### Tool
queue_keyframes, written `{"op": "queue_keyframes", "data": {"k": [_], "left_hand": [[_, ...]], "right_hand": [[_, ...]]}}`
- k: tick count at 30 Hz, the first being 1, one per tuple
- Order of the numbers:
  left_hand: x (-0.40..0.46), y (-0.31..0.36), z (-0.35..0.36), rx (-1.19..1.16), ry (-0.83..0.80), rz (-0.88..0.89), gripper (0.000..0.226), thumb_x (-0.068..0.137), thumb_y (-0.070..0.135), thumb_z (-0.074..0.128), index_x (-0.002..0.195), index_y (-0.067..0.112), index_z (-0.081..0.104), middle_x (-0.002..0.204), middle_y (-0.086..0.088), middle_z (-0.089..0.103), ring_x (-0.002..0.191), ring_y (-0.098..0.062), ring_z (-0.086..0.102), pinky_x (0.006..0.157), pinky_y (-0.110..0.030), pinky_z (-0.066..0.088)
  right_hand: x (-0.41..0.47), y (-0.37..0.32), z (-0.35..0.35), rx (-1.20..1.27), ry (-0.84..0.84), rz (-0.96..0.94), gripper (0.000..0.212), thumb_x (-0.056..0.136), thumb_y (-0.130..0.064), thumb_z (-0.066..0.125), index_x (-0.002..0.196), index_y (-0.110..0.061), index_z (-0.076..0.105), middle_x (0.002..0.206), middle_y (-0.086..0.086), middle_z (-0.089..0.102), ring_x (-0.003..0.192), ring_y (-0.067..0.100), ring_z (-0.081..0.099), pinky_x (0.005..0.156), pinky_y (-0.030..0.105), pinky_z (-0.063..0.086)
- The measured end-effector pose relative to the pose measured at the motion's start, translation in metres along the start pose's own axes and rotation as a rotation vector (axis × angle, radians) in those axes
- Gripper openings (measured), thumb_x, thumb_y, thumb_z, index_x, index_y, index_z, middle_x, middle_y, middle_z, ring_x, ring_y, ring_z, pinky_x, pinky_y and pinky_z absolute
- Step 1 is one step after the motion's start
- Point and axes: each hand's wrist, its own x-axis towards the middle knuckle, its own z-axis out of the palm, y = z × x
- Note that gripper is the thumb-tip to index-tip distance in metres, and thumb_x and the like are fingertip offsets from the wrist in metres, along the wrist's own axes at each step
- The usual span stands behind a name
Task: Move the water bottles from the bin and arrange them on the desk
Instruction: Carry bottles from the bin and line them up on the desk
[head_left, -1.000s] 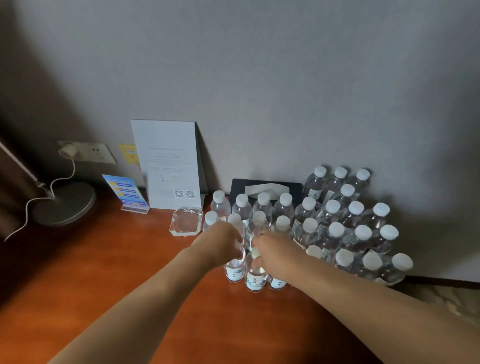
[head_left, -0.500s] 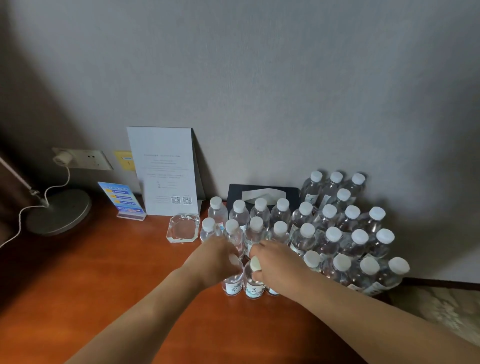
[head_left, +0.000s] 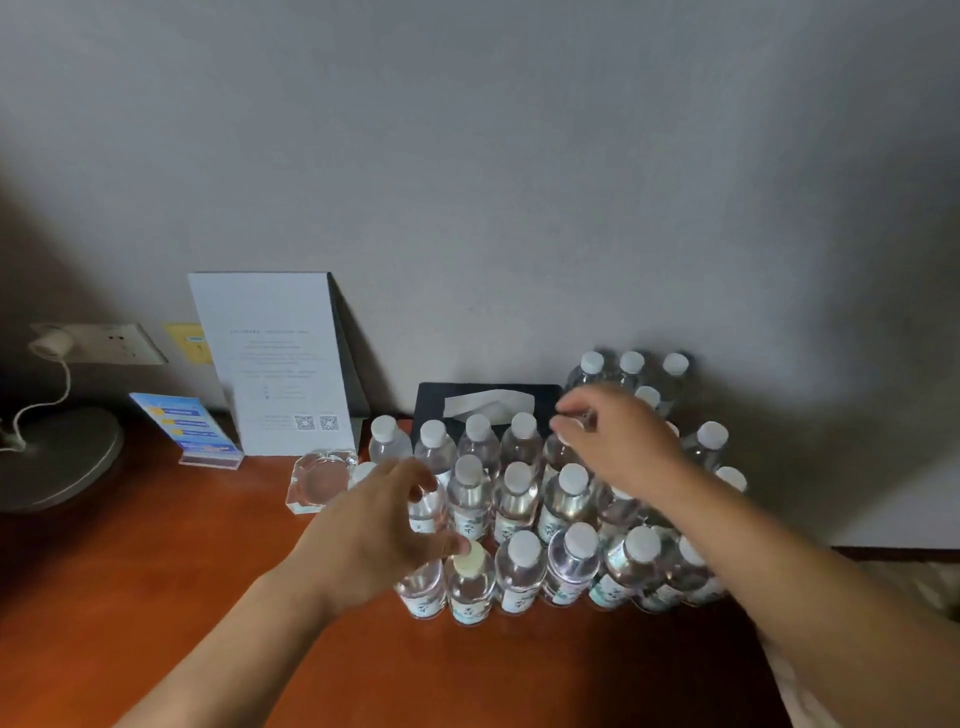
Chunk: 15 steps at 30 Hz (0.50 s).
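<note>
Both hands are out over the bottles. Our left hand (head_left: 376, 525) hovers at the near-left corner of the cluster of water bottles (head_left: 519, 519), its fingers loosely curled above the cap (head_left: 468, 560) of the front-row bottle; we cannot tell whether the fingertips touch that cap or close on anything. Our right hand (head_left: 618, 441) reaches further back, over the bottles nearest the wall, fingers bent and spread. Something small and blurred shows at its fingertips (head_left: 563, 423), and we cannot tell whether it is pinched there.

We see the bottles standing upright on the brown wooden desk (head_left: 156, 597), white caps up, packed touching one another in rows from the near edge back toward the grey wall (head_left: 519, 156). More of them stand behind and to the right of our right forearm, partly hidden by it.

Behind the bottles lies a dark tissue box (head_left: 488, 400) with a white tissue showing. Just left of the cluster sits a clear glass ashtray (head_left: 322, 480), and behind it a white notice card (head_left: 272, 364) leans against the wall. Further left stand a small blue sign in a clear holder (head_left: 187, 428), a round grey lamp base (head_left: 57, 457), and a wall socket (head_left: 98, 343) with a white plug and cord in it.
</note>
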Motion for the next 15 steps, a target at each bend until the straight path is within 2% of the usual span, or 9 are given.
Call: {"op": "queue_keyframes", "data": {"k": [2,5,8,11,13,15], "left_hand": [[0.014,0.028,-0.009,-0.034,0.055,0.045,0.038,0.079,0.061,0.069,0.108,0.04,0.056,0.102,0.021,0.059,0.085,-0.002,0.06,0.077,-0.025,0.054],[0.064,0.075,-0.004,-0.054,0.099,0.124,0.024,0.089,0.051,0.063,0.109,0.036,0.063,0.102,0.018,0.061,0.085,-0.003,0.062,0.077,-0.029,0.056],[0.144,0.116,0.019,-0.001,0.106,0.156,0.031,0.094,0.033,0.06,0.124,0.027,0.06,0.121,0.002,0.057,0.1,-0.019,0.064,0.087,-0.037,0.054],[0.221,0.144,0.043,0.095,0.076,0.123,0.048,0.094,0.027,0.06,0.14,0.024,0.047,0.14,-0.004,0.045,0.11,-0.029,0.062,0.092,-0.041,0.052],[0.258,0.153,0.06,0.152,0.031,0.088,0.06,0.09,0.024,0.063,0.146,0.023,0.04,0.143,-0.005,0.042,0.117,-0.032,0.059,0.094,-0.042,0.051],[0.285,0.152,0.077,0.201,-0.007,0.077,0.064,0.088,0.023,0.065,0.147,0.024,0.039,0.142,-0.005,0.047,0.121,-0.032,0.057,0.095,-0.041,0.05]], "right_hand": [[0.032,0.053,-0.038,-0.078,0.167,0.165,0.014,0.093,-0.03,0.062,0.104,-0.027,0.071,0.109,-0.006,0.071,0.097,0.018,0.066,0.084,0.033,0.053],[0.065,0.122,-0.065,-0.195,0.157,0.335,0.02,0.09,-0.03,0.062,0.105,-0.023,0.072,0.112,-0.001,0.073,0.102,0.025,0.067,0.088,0.039,0.054],[0.083,0.139,-0.058,-0.184,-0.028,0.277,0.023,0.09,-0.041,0.065,0.106,-0.025,0.072,0.107,-0.002,0.07,0.098,0.022,0.066,0.084,0.036,0.053],[0.09,0.134,-0.041,-0.182,-0.188,0.227,0.037,0.085,-0.043,0.07,0.116,-0.022,0.069,0.116,0.003,0.065,0.099,0.021,0.063,0.085,0.034,0.052],[0.094,0.137,-0.032,-0.141,-0.245,0.221,0.04,0.084,-0.034,0.073,0.121,-0.021,0.067,0.119,0.001,0.064,0.104,0.021,0.063,0.086,0.031,0.051],[0.098,0.144,-0.023,-0.126,-0.248,0.183,0.029,0.083,-0.02,0.073,0.113,-0.019,0.069,0.11,0.003,0.067,0.099,0.023,0.064,0.079,0.029,0.05]]}}
